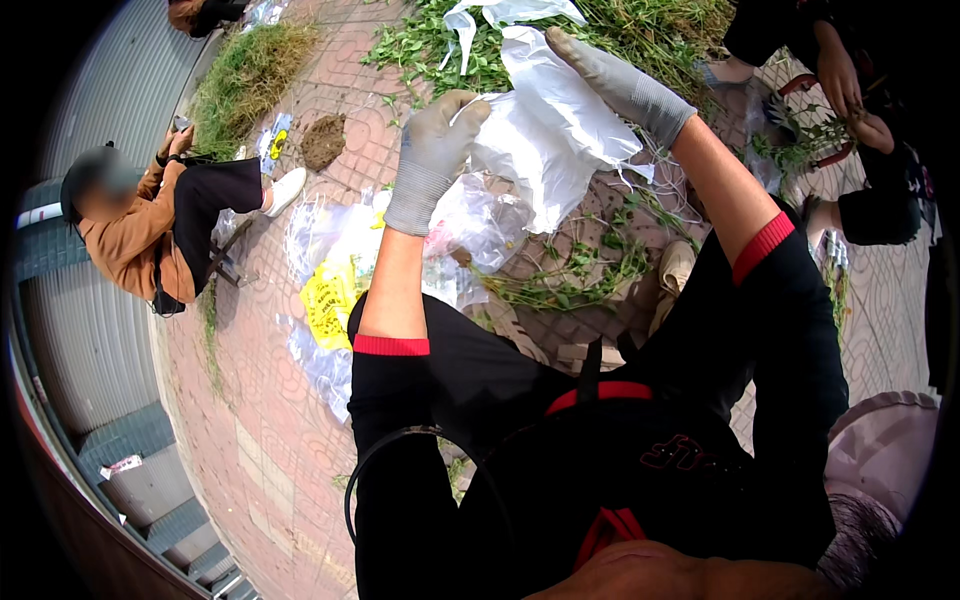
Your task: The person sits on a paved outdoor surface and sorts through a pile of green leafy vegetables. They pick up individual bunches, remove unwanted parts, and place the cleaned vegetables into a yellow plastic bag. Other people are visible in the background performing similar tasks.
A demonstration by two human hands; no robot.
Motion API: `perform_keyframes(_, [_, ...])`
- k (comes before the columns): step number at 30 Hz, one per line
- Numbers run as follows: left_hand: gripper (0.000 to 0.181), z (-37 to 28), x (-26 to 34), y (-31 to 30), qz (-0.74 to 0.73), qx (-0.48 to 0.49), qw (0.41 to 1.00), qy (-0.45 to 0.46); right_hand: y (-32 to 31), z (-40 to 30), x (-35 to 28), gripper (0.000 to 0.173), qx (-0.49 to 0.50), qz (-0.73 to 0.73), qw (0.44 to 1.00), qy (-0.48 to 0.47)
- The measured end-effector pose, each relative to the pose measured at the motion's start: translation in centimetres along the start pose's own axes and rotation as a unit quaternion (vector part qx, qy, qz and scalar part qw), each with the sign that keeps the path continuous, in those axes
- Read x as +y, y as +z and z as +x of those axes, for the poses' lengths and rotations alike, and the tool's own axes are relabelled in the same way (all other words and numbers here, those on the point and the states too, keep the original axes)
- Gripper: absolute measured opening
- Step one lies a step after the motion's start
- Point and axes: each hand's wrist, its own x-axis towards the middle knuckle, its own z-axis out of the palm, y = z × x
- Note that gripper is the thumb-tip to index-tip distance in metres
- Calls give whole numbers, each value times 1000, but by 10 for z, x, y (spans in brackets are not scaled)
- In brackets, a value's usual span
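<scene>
Both my hands wear grey-coated work gloves. A white plastic bag (540, 142) hangs spread between them above the brick paving. My left hand (442, 146) has its fingers curled closed on the bag's left edge. My right hand (619, 86) lies against the bag's upper right side with its fingers stretched out; how firmly it grips cannot be told. Below the bag, green plant stems (577, 277) lie on the ground before my feet. Clear plastic bags (487, 217) and a yellow printed bag (330, 300) lie beside my left forearm.
A heap of leafy greens (420, 45) lies beyond my hands, with another white bag (517, 10) on it. A seated person (135, 240) is at the left near a grass pile (251, 82). At the right, another person's hands (855, 109) hold plant stems.
</scene>
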Motion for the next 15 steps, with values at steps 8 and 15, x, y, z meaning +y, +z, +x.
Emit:
perform_keyframes(8, [36, 4, -2, 4, 111, -6, 993, 27, -8, -12, -7, 109, 76, 369, 913, 157])
perform_keyframes(15, [36, 2, 5, 8, 105, -54, 993, 22, 16, -23, -2, 103, -8, -82, 997, -10])
